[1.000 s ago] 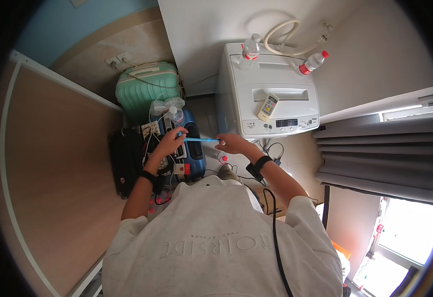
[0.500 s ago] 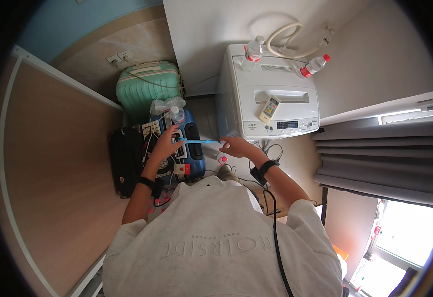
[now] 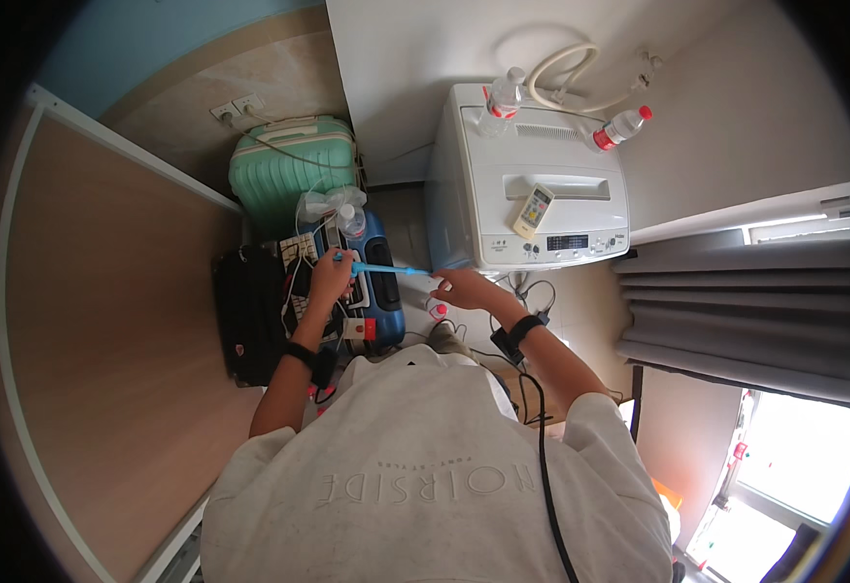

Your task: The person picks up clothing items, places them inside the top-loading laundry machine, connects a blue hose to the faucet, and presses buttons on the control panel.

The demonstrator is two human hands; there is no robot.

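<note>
A slim light-blue strip [image 3: 386, 268] runs between my two hands, over the gap between the suitcase and the washing machine; I cannot make out what kind of thing it is. My left hand [image 3: 329, 279] is closed round its left end, above the blue suitcase [image 3: 383, 316]. A short piece of the strip sticks out past those fingers. Beside the washing machine's [image 3: 483, 214] front left corner, my right hand [image 3: 467, 290] pinches the other end. Both wrists wear black bands with small boxes.
A remote control [image 3: 534, 211] and two plastic bottles, one upright [image 3: 501, 102] and one tilted [image 3: 619, 128], are on the machine. A green suitcase [image 3: 289, 160] stands behind the blue one. A black case [image 3: 248, 316], a keyboard and another bottle [image 3: 351, 222] are at left. Cables hang near my right arm.
My left hand has turned and closed more tightly round the strip's left end, which has risen a little. My right hand has stayed almost still.
</note>
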